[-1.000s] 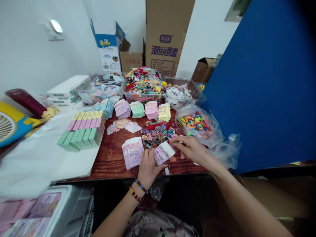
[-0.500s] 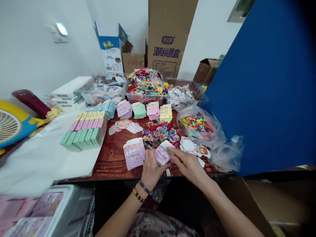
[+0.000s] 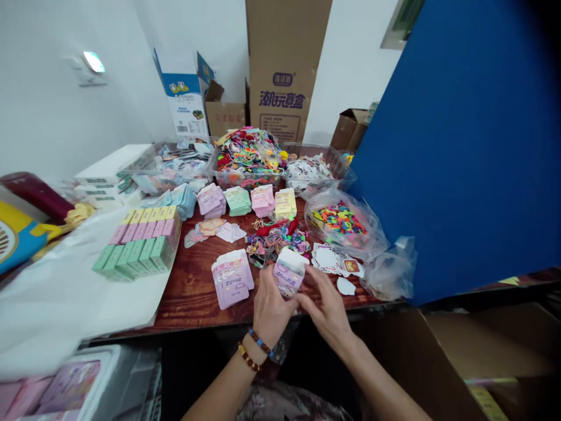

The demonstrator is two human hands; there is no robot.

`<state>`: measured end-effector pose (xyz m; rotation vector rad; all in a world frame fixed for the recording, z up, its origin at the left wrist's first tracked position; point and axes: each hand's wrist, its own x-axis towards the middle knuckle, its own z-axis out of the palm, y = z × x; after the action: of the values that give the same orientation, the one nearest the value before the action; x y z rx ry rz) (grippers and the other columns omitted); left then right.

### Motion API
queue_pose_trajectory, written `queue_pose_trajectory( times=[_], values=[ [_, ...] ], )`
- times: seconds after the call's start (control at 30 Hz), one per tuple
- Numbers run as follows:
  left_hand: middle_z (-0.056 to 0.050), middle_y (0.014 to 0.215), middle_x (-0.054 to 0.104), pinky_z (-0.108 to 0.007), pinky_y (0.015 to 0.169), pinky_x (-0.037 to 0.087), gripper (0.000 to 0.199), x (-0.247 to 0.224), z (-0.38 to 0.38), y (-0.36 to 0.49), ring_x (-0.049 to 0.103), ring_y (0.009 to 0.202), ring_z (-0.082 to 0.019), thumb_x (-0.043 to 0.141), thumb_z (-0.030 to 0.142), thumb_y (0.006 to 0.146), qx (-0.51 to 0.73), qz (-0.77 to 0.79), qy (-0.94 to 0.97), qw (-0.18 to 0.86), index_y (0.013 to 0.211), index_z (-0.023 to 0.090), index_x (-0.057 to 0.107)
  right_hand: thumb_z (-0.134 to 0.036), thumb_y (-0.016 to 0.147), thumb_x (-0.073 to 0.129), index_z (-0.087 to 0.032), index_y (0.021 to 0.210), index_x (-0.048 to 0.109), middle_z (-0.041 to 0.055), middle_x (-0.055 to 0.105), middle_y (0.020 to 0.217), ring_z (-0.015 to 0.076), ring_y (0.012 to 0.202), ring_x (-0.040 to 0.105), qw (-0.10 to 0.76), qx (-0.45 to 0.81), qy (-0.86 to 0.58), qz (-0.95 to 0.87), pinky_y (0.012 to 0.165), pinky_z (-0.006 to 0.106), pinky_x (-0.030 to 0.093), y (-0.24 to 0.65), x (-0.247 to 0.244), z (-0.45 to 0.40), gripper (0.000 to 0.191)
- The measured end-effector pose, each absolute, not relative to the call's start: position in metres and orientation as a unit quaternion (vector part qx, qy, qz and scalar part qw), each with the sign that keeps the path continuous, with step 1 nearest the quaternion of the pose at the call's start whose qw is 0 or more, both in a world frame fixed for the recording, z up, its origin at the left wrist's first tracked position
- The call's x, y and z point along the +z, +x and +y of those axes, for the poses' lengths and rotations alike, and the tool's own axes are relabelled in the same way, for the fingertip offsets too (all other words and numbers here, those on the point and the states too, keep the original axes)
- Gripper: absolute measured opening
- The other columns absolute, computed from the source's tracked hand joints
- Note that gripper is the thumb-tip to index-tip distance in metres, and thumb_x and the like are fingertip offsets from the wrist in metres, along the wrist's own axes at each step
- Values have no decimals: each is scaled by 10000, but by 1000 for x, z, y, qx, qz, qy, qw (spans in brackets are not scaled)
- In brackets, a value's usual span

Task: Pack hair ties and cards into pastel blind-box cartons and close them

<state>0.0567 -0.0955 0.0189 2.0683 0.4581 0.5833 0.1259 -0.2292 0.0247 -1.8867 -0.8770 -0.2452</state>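
Note:
My left hand [image 3: 269, 310], with beaded bracelets on the wrist, is shut on a small lilac printed box [image 3: 288, 277] held upright, its white top flap open. My right hand [image 3: 323, 309] is next to the box, fingertips at its lower right side. I cannot tell whether it grips the box. A stack of flat lilac printed cartons [image 3: 232, 278] lies on the table left of my left hand. A tangle of multicoloured hair ties [image 3: 274, 241] sits just beyond the box.
White die-cut paper cards [image 3: 335, 261] lie right of my hands, near a plastic bag of colourful pieces [image 3: 339, 221]. Clear tubs, rows of pastel boxes [image 3: 139, 244] and a wooden table edge [image 3: 263, 324] surround them. A blue board [image 3: 456, 146] stands at the right.
My right hand has moved down and back from the top of the box to its lower side. The box now stands more upright in my left hand, and the view has tilted slightly.

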Motion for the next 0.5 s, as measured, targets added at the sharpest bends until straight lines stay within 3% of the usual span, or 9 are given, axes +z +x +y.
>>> queue_pose_trajectory(
  times=[0.23, 0.37, 0.5],
  values=[
    [-121, 1398, 553, -444, 1096, 450, 446, 25, -86, 40, 557, 1285, -248, 505, 354, 978, 170, 81, 782, 594, 1401, 240, 420, -382, 967, 574, -232, 1275, 615, 75, 678, 1249, 224, 1121, 644, 603, 46, -750, -268, 991, 357, 504, 128, 18, -234, 344],
    [-108, 1285, 648, -385, 938, 567, 491, 36, -77, 40, 668, 1114, -235, 582, 398, 937, 121, 80, 711, 688, 1378, 247, 424, -387, 967, 572, -245, 1225, 655, 54, 691, 1170, 205, 1065, 646, 620, 72, -726, -288, 928, 311, 509, 137, 35, -237, 306],
    [-108, 1387, 599, -386, 1008, 551, 615, 44, -76, 40, 608, 1248, -265, 671, 469, 850, 84, 116, 698, 702, 1377, 256, 435, -387, 947, 592, -239, 1183, 671, 51, 704, 1086, 181, 927, 651, 625, 81, -715, -302, 797, 274, 514, 137, 46, -237, 289]
  ],
)
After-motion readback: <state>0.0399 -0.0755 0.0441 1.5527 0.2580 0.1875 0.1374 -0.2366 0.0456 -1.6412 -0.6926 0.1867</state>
